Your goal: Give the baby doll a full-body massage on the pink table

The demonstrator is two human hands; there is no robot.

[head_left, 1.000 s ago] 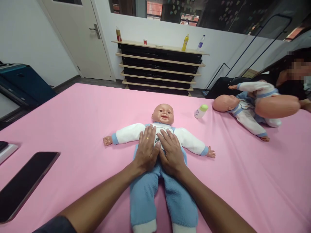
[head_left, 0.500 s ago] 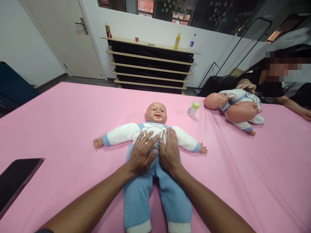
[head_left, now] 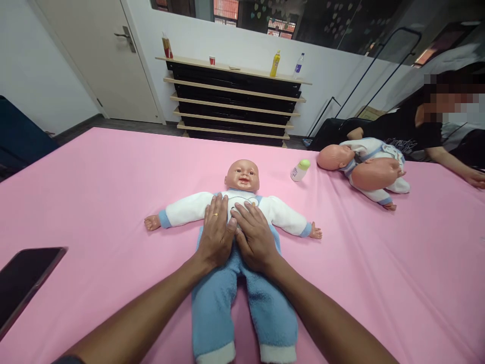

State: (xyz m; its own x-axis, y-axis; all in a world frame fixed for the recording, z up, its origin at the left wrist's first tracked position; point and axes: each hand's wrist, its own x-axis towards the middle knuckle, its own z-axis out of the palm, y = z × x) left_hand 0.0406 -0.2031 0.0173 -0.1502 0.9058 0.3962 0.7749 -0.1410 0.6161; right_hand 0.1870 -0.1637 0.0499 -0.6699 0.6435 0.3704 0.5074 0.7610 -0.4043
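Baby doll lies near a green-capped bottle, contents hidden

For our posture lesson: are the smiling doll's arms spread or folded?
Spread: the baby doll lies with both white sleeves stretched outward to either side across the pink sheet.

1. Doll: bald, smiling, on its back on the pink table, head toward the table's far edge.
2. White top with blue cuffs, arms spread wide.
3. Blue trousers, legs slightly parted.
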